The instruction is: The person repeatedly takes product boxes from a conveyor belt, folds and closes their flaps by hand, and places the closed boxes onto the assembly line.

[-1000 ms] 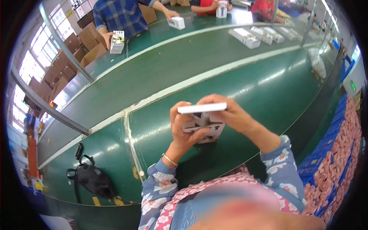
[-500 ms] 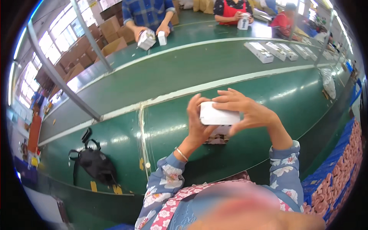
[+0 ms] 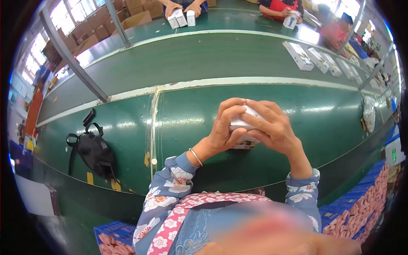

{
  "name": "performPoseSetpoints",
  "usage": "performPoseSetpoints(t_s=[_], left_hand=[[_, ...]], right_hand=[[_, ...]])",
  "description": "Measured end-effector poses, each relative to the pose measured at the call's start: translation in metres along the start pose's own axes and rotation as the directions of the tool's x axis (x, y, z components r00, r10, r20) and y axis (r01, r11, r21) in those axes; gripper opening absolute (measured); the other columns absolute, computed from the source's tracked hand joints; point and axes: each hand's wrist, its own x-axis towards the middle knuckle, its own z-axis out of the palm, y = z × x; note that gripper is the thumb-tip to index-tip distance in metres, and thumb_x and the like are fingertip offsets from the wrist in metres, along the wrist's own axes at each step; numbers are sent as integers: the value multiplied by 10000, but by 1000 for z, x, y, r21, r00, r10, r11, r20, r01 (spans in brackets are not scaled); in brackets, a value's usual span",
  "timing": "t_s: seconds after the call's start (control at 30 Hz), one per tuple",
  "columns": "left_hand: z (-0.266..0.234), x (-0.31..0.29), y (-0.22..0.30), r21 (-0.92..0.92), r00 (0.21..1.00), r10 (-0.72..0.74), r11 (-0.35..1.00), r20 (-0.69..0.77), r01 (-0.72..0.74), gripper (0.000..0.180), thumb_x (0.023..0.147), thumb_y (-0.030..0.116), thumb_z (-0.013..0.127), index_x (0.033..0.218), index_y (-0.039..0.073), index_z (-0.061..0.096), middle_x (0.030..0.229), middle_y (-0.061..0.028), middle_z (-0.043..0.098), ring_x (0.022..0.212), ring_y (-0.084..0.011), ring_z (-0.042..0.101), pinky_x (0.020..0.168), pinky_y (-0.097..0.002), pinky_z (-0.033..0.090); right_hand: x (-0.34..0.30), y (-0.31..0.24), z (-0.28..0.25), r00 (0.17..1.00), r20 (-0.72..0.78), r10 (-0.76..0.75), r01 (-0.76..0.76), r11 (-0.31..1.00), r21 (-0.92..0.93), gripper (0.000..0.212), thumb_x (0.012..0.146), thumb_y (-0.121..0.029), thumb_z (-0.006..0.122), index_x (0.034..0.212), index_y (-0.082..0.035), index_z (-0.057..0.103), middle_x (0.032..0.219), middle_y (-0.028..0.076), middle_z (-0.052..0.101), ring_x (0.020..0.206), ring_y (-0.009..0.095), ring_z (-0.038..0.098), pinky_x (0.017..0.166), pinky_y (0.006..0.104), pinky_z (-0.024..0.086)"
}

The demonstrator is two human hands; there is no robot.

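A small white carton (image 3: 243, 123) with a printed side stands upright at the near middle of the green table (image 3: 195, 102). My left hand (image 3: 223, 127) is wrapped round its left side, the thumb low on the front. From the right, my right hand (image 3: 274, 127) closes over the top and side, its fingertips nearly meeting those of the left. Much of the carton is hidden behind my fingers, and only part of its white top and front shows. The patterned lower part appears just under my hands, close to the table.
A black bag (image 3: 95, 153) lies on the table at left. Beyond the pale rail runs a green conveyor belt (image 3: 191, 55) with several white boxes (image 3: 299, 56) at right. Co-workers handle cartons (image 3: 177, 19) across it. Blue crates (image 3: 331, 212) of pink items stand lower right.
My right hand has come down and closed round the carton's top, where its fingers were spread before. The view has tilted downward. The co-worker opposite has set cartons side by side.
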Motion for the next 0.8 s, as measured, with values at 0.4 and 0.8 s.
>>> performPoseSetpoints(t_s=[0.4, 0.8], left_hand=[[7, 6, -6, -44, 997, -51, 998, -65, 48, 402, 933, 279, 508, 1225, 15, 424, 1212, -224, 476, 1076, -335, 514, 903, -401, 436], [11, 1, -3, -14, 993, -92, 996, -75, 91, 473, 916, 389, 519, 1182, 4, 457, 1191, -221, 472, 1056, -332, 502, 887, -398, 435]], right_hand=[[14, 15, -13, 995, 72, 67, -79, 981, 175, 395, 779, -86, 676, 1171, -107, 631, 1115, 158, 613, 940, 332, 599, 798, 407, 493], [8, -1, -17, 966, 256, -30, 51, 996, -74, 477, 755, -213, 696, 1197, -74, 586, 1355, 111, 478, 1259, 322, 440, 1010, 523, 339]])
